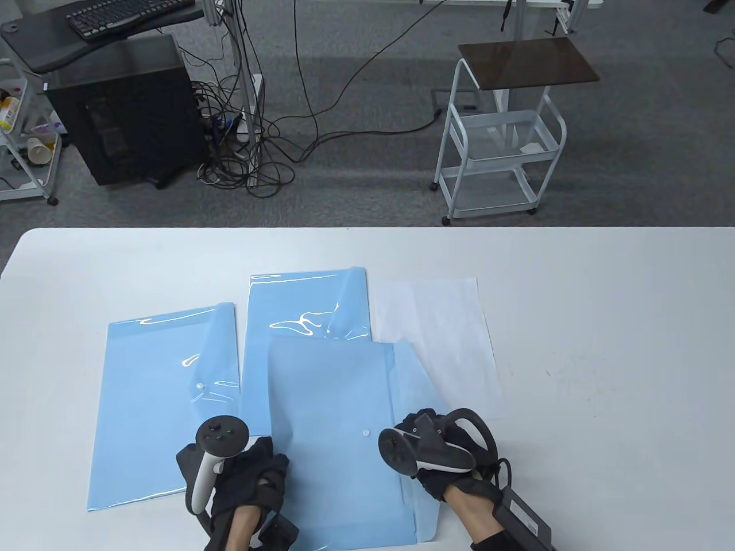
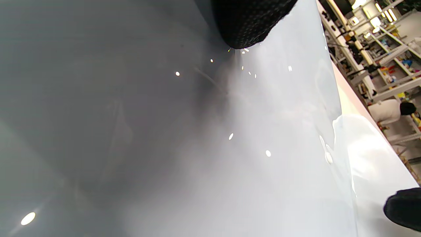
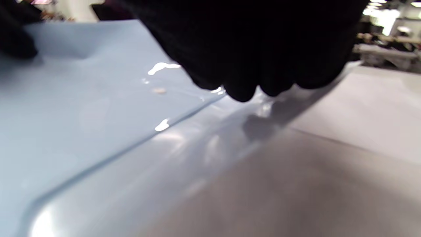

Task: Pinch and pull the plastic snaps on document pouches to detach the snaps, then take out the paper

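Three light-blue document pouches lie on the white table [image 1: 603,321]. The front pouch [image 1: 339,447] shows its white snap [image 1: 366,432], and its flap [image 1: 414,379] lies turned out to the right. My left hand [image 1: 252,476] rests on that pouch's left edge, and a black fingertip [image 2: 246,26] touches the plastic. My right hand [image 1: 428,442] sits over the flap with its fingers [image 3: 243,82] bunched just above the glossy flap [image 3: 184,158]; any pinch is hidden. A white paper sheet [image 1: 442,338] lies to the right.
The left pouch [image 1: 161,402] and the back pouch [image 1: 304,315] lie with their flaps folded over. Beyond the table's far edge stand a white cart [image 1: 499,149], a black computer case [image 1: 120,109] and loose cables [image 1: 258,143].
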